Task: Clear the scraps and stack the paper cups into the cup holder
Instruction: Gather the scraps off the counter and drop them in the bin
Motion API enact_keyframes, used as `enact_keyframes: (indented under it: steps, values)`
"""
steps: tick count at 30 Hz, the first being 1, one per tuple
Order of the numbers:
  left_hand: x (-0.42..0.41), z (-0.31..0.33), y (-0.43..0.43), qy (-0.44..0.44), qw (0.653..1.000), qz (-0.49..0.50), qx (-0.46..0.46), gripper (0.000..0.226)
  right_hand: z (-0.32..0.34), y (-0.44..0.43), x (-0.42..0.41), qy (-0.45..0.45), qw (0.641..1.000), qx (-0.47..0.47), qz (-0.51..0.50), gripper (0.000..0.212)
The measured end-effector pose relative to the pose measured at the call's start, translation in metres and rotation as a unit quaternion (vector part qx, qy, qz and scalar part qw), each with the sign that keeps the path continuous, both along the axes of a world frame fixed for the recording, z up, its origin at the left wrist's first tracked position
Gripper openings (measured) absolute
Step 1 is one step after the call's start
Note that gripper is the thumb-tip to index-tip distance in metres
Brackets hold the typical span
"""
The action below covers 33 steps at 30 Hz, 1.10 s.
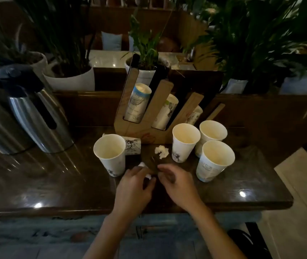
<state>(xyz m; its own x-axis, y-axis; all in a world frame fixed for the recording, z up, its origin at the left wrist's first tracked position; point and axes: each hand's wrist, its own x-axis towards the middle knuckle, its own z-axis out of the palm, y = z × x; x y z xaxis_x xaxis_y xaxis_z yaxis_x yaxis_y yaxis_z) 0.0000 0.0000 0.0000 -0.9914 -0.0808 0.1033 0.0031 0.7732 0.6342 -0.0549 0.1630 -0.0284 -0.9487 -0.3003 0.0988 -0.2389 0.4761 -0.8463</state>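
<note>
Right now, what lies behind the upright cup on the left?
Behind the left cup a printed cup lies on its side, against the cup holder. Its mouth is hidden.

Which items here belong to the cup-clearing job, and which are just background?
Job: four upright cups, tipped cup, crumpled scrap, cup holder, left hand, right hand.
Background: steel flasks, potted plants.

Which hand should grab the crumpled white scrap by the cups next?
Right. The right hand looks free and lies nearer the crumpled scrap; the left hand already holds white scraps.
</note>
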Motion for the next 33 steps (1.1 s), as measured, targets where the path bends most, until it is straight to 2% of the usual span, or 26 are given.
enact_keyframes:
  steps: [3,6,8,12,14,19,23,28,33]
  values:
    - [-0.019,-0.001,-0.003,-0.005,0.997,-0.023,-0.08,0.029,0.001,-0.019,-0.023,0.072,0.996,0.052,-0.032,0.031]
    - [-0.032,-0.005,-0.004,-0.079,0.983,-0.075,-0.149,0.038,0.002,-0.041,-0.046,0.077,0.991,0.103,-0.034,0.038]
    - [-0.034,-0.01,-0.005,-0.101,0.974,-0.093,-0.178,0.039,0.0,-0.052,-0.058,0.06,0.983,0.175,-0.018,0.046]
    - [-0.026,-0.021,-0.012,-0.093,0.975,-0.106,-0.17,0.045,-0.001,-0.068,-0.072,-0.008,0.943,0.33,0.033,0.068]
    - [-0.018,-0.025,-0.019,-0.091,0.977,-0.114,-0.154,0.05,0.0,-0.068,-0.07,-0.017,0.933,0.359,0.028,0.074]
    - [0.007,-0.032,-0.035,-0.11,0.975,-0.132,-0.14,0.053,-0.001,-0.039,-0.018,0.056,0.935,0.341,0.079,0.058]
    - [0.031,-0.033,-0.041,-0.091,0.977,-0.138,-0.134,0.052,-0.004,-0.006,0.042,0.08,0.952,0.28,0.095,0.045]
    - [0.053,-0.027,-0.015,-0.085,0.966,-0.206,-0.13,0.032,-0.006,0.044,0.086,-0.018,0.965,0.237,0.115,0.021]
    - [0.054,-0.043,0.053,-0.159,0.933,-0.297,-0.13,0.02,-0.031,0.111,0.107,-0.099,0.965,0.233,0.069,0.013]
